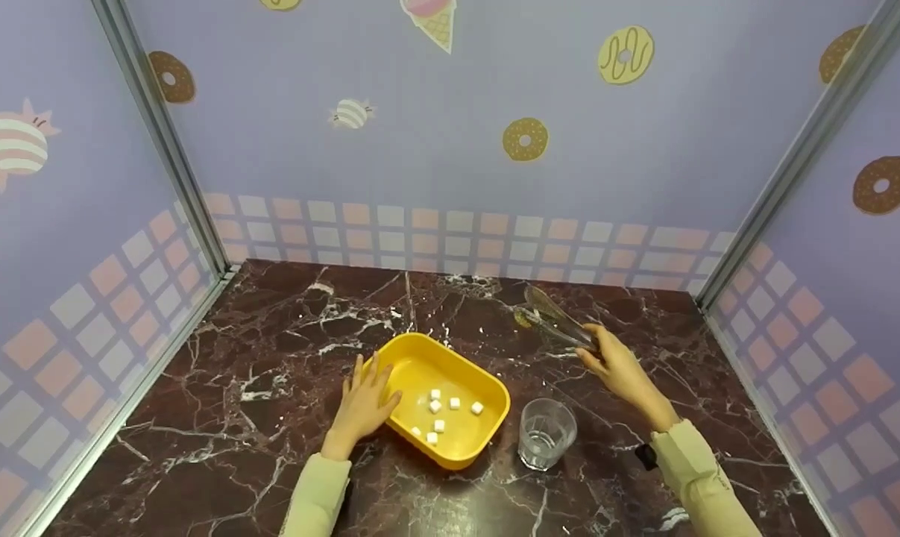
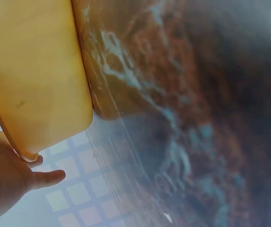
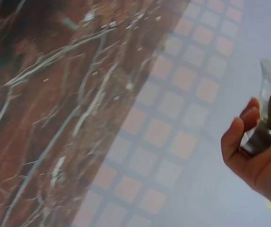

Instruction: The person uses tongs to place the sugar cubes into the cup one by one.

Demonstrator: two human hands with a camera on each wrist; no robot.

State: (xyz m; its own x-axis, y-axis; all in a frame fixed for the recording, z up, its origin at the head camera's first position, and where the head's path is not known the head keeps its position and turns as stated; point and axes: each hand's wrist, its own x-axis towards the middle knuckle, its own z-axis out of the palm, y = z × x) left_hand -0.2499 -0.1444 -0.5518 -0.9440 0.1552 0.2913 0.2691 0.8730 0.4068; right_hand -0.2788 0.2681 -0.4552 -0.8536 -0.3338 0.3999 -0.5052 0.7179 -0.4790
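A yellow plastic container [image 1: 496,388] stands on the table in the head view, with several small white cubes [image 1: 439,426] on its floor. My left hand [image 1: 362,409] rests over its left rim with spread fingers. In the left wrist view, two extended fingers [image 2: 50,178] show beyond the container's rim. My right hand [image 1: 622,365] grips a pair of clear-looking tongs [image 1: 561,322] by the handle end, their arms spread and tips pointing to the far left. Fingers curl round the dark handle [image 3: 258,138] in the right wrist view. A clear drinking glass [image 1: 546,432] stands upright right of the container.
The dark red marbled table [image 1: 271,418] has white crumbs [image 1: 423,328] scattered beyond the container. Patterned purple panels [image 1: 450,149] enclose the back and both sides, with metal posts [image 1: 170,142] at the corners.
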